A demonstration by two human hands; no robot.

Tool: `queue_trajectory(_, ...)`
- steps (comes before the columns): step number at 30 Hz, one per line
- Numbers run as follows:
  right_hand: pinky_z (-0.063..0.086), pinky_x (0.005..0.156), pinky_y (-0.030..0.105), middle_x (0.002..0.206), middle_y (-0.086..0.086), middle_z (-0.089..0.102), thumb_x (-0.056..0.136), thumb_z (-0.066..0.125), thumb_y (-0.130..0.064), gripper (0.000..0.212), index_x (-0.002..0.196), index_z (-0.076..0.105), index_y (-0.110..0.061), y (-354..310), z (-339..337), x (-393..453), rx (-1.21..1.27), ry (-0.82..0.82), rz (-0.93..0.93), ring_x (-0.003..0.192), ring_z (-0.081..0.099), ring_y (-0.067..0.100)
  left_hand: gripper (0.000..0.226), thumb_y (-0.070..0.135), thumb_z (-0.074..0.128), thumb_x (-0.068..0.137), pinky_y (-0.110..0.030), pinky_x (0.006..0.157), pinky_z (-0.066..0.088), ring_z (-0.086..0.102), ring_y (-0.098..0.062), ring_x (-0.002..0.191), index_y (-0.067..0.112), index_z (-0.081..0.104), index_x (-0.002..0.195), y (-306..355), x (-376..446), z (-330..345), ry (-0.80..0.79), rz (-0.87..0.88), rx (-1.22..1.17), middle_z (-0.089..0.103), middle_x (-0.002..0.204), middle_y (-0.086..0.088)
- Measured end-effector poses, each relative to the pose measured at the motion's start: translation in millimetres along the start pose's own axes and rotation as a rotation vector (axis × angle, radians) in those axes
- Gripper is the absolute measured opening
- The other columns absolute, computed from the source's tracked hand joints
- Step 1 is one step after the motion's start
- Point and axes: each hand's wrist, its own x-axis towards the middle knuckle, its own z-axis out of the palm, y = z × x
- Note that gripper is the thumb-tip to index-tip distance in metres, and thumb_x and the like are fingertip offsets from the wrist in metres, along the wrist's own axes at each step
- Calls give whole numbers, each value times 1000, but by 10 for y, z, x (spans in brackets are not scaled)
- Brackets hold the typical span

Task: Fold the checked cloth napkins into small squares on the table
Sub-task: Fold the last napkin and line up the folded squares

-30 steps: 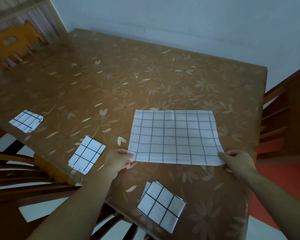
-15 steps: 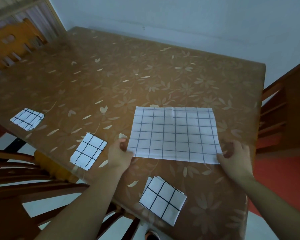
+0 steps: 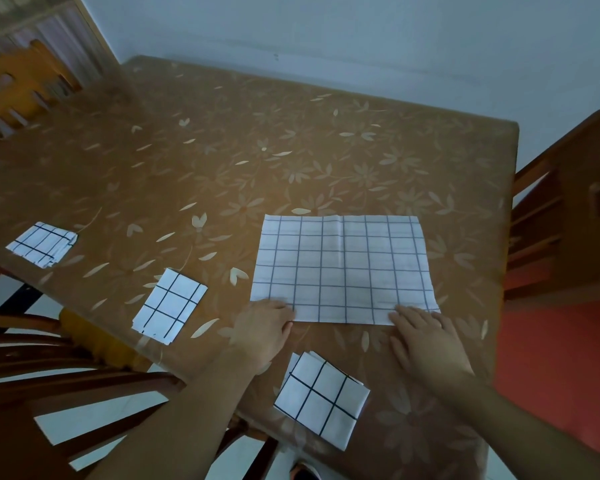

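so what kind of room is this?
Probably a home dining room: a table under a floral-print cover, wooden chairs pulled up around it, and a plain painted wall behind.

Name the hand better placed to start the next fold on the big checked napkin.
Probably the right hand: it lies flat on the large napkin at its near right corner, so it could lift that end over. The left hand rests at the near left corner, fit to hold it down.
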Motion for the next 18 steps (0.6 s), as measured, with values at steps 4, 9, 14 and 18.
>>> queue_trajectory(4,48,76,38,79,-3,71,66,83,-14,13,73,73,-20,59,-113,112,-62,109,-102,76,68,22,18,29,47,96,-27,81,43,58,-14,95,27,65,98,9,57,-11,-20,0,31,65,100,9)
queue_trajectory(9,50,71,37,80,-1,69,69,81,-20,13,76,70,-18,80,-174,166,-61,46,-158,75,66,22,33,30,47,95,-32,103,35,45,-15,127,23,55,127,59,145,32,-100,78,9,54,134,7)
queue_trajectory(14,50,81,38,104,0,69,80,73,-33,29,104,69,-17,37,-202,288,-126,-31,-161,94,65,23,30,23,40,99,-33,103,32,49,-18,123,19,60,121,121,284,42,-125,136,131,59,127,4)
queue_trajectory(18,30,96,32,123,-7,57,97,40,-27,30,121,58,-24,17,-241,405,-188,-156,-186,114,51,18,19,21,43,98,-29,87,38,58,-17,92,20,62,93,161,318,-40,-92,100,138,63,93,4)
